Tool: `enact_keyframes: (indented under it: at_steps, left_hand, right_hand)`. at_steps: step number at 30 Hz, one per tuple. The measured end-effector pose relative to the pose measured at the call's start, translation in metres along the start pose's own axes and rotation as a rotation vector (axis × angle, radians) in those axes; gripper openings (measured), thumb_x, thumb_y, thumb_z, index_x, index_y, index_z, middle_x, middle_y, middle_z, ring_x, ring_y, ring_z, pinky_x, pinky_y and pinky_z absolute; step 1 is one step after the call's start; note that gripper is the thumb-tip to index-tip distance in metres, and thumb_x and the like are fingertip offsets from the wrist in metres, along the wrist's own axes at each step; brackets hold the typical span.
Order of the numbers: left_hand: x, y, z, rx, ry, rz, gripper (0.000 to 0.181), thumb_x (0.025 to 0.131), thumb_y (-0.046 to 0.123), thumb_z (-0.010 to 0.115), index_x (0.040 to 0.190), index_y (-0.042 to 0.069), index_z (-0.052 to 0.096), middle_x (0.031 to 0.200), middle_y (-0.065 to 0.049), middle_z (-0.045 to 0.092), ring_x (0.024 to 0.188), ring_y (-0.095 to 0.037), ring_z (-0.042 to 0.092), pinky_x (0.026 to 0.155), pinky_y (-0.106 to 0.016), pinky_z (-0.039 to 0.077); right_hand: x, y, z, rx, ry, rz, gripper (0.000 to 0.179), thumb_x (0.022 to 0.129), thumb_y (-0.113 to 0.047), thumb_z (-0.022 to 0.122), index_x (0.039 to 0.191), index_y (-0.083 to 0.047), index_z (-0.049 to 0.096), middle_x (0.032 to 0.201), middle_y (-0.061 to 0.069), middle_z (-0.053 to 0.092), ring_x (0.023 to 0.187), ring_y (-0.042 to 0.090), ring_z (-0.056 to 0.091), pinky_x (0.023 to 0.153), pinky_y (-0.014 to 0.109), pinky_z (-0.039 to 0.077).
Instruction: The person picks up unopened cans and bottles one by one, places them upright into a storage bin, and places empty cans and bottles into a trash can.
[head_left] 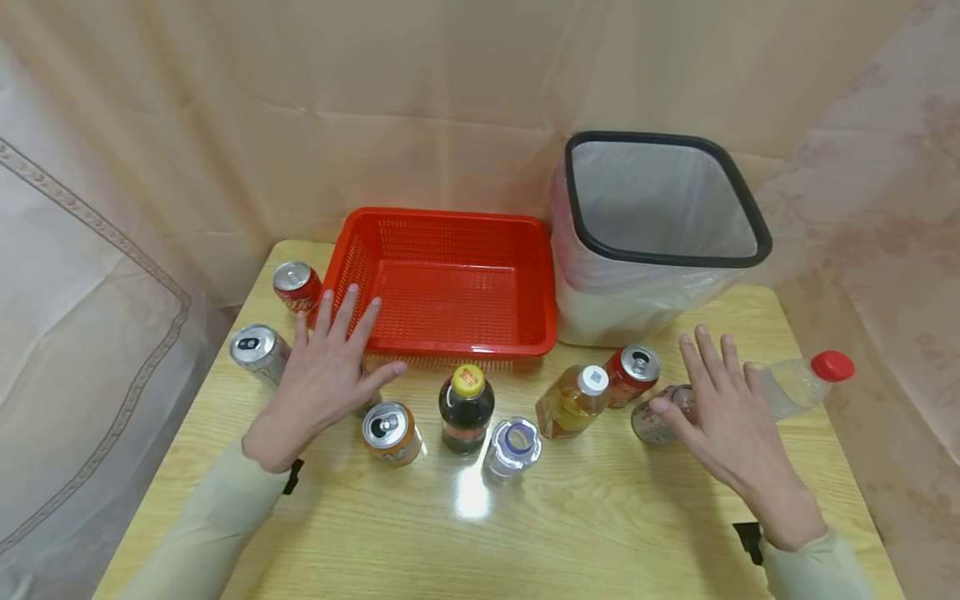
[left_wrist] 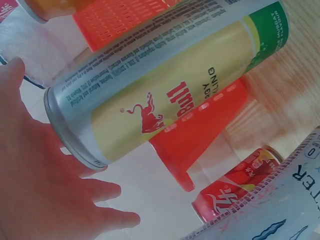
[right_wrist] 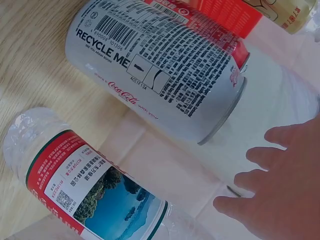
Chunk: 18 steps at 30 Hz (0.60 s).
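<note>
My left hand point(head_left: 318, 379) is held over the left side of the table with fingers spread, gripping nothing. A Red Bull can point(left_wrist: 160, 85) stands beside it in the left wrist view, mostly hidden by the hand from above. Around that hand are a silver can point(head_left: 258, 352), a red can point(head_left: 297, 287) and an orange can point(head_left: 392, 433). On the right, my right hand point(head_left: 727, 417) is also spread and holds nothing. Nearest to it are a Coca-Cola can point(right_wrist: 155, 70), partly covered in the head view, and a clear plastic bottle point(head_left: 791, 387) with a red cap.
A red plastic basket point(head_left: 457, 350) sits at the back, beside a lined trash bin point(head_left: 622, 308) with a black rim. In the middle stand a dark cola bottle point(head_left: 465, 412), a clear uncapped bottle point(head_left: 513, 450), a yellowish drink bottle point(head_left: 570, 404) and another red can point(head_left: 630, 375).
</note>
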<state>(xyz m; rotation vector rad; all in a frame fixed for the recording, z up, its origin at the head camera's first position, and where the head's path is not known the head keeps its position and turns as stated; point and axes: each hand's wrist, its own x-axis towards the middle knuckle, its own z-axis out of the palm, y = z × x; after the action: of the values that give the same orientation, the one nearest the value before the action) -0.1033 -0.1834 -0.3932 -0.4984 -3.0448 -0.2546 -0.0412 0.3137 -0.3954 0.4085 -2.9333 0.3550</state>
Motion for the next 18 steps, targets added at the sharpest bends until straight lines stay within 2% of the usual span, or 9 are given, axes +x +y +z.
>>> enact_keyframes:
  at_steps: [11, 18]
  left_hand:
    - [0.002, 0.002, -0.004, -0.031, 0.011, 0.008, 0.095, 0.096, 0.067, 0.055, 0.164, 0.008, 0.026, 0.171, -0.023, 0.013, 0.154, -0.052, 0.008, 0.117, -0.076, 0.010]
    - [0.001, 0.002, -0.005, -0.087, 0.012, 0.004, 0.093, 0.097, 0.067, 0.053, 0.164, 0.008, 0.026, 0.171, -0.021, 0.012, 0.155, -0.051, 0.008, 0.118, -0.074, 0.012]
  right_hand:
    - [-0.001, -0.011, -0.001, 0.093, 0.051, -0.025, 0.087, 0.102, -0.055, 0.056, 0.164, -0.003, 0.024, 0.170, 0.020, 0.019, 0.156, 0.046, 0.011, 0.119, 0.071, 0.015]
    - [0.002, -0.023, 0.002, 0.216, 0.106, -0.048, 0.086, 0.103, -0.060, 0.051, 0.163, -0.003, 0.028, 0.169, 0.019, 0.024, 0.156, 0.043, 0.015, 0.119, 0.070, 0.018]
